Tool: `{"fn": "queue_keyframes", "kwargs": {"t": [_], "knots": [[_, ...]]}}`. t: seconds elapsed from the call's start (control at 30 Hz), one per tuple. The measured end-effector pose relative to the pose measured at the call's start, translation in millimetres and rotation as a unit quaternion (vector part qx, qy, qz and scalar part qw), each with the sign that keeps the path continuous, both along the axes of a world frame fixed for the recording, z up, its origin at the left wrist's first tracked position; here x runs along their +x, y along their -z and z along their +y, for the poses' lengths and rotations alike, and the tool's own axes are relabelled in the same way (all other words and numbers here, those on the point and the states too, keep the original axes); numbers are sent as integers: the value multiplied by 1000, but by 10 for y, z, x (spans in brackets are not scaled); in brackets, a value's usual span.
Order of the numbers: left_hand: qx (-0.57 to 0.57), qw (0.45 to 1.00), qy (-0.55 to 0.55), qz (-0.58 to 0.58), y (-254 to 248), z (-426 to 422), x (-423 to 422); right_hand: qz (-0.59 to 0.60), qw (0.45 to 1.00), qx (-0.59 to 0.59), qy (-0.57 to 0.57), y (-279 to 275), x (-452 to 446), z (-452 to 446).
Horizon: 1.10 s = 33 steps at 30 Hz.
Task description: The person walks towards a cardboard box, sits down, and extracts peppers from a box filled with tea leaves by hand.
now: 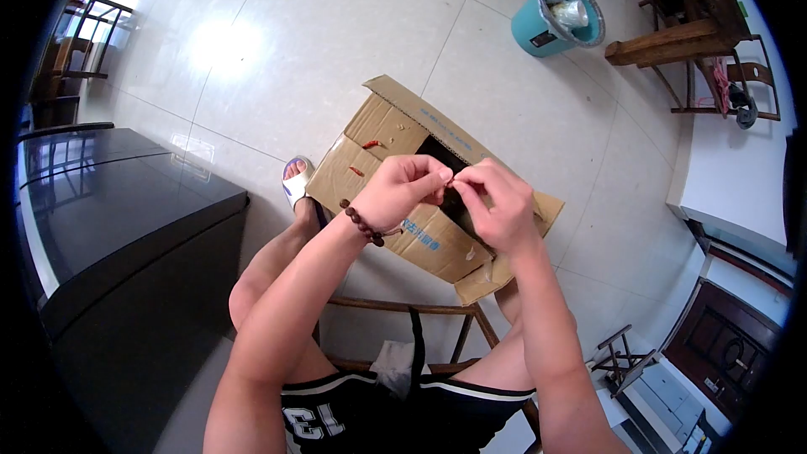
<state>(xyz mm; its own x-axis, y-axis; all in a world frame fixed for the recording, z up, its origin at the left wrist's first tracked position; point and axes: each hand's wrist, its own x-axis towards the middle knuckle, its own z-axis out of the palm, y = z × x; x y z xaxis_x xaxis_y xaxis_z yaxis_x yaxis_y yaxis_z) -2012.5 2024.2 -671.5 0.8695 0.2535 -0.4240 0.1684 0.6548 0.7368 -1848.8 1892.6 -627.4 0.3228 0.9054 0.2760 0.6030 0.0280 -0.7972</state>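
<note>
My left hand [402,191], with a dark bead bracelet [362,223] at the wrist, is closed in a pinch. Its fingertips meet those of my right hand [498,203], also pinching, above the dark opening of a cardboard box [441,252]. Whatever lies between the fingertips is too small and covered to name. On the box's flap, left of my hands, are a curved red chili pepper [371,144] and a smaller red chili piece [356,171]. Small pale bits [402,127] lie near them. The inside of the box is mostly hidden in shadow.
A teal trash bin [538,32] with a liner and waste stands beyond the box. Wooden furniture [672,44] is at upper right, a dark glossy cabinet [134,210] at left. A wooden frame [395,307] runs between my legs, and my sandaled foot [296,178] is beside the box.
</note>
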Motion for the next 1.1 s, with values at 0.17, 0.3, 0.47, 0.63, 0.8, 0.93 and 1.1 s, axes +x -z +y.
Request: {"fn": "queue_keyframes", "kwargs": {"t": [0.17, 0.3, 0.47, 0.63, 0.8, 0.93, 1.1], "knots": [[162, 985, -2, 57, -124, -25, 51, 204, 972, -108, 46, 143, 64, -39], [446, 893, -57, 20, -164, -61, 67, 374, 904, -199, 63, 146, 77, -22], [600, 798, -42, -34, -141, -59, 48, 449, 861, -231, 60, 109, 124, -26], [660, 750, -25, -47, -135, -65, 44, 454, 859, -226, 75, 220, 61, -38], [641, 765, -38, -42, -154, -142, 53, 332, 913, -212, 110, 197, -89, -44], [578, 813, -64, 2, -162, -165, 48, 147, 971, -163, 97, 74, -165, -16], [426, 899, -50, 88, -162, -167, 44, -14, 996, -76, 35, 92, -123, 2]]}}
